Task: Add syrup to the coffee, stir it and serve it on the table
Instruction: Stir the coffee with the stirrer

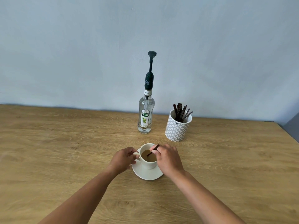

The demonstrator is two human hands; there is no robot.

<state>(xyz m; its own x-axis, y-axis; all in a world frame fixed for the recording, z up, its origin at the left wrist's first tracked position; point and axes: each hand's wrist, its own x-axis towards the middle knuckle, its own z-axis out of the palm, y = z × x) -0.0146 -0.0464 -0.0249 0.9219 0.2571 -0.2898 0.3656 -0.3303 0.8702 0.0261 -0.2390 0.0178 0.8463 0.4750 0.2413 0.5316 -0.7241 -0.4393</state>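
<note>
Head view, foreground to background. Two bare forearms reach from the lower edge toward a white cup (148, 156) standing on a white saucer (146, 172), which rests on the wooden table (64, 143). The left hand (123, 158) sits at the cup's left side, its curled fingers closed around the cup handle (136, 154). The right hand (166, 157) hovers at the cup's right rim; its thumb and forefinger pinch the upper part of a dark stir stick (152, 151), the remaining fingers curled beneath. The stick slants down to the left, its lower end dipped in the light-brown coffee (148, 156) that fills the cup.

Farther back, well apart from the cup, a clear glass syrup bottle (145, 113) stands upright near the wall. Its label reads "TEISSEIRE" above a picture of a green drink, and the neck band reads "MOJITO". A dark green pump dispenser (151, 68) rises from the neck, its collar also carrying the brand name. The bottle's contents are clear.

To the right of the bottle, a white pot (177, 128) with a grey geometric pattern holds a bundle of dark stirrers (181, 112), leaning at various angles above its rim. A pale blue wall (80, 54) closes the scene.
</note>
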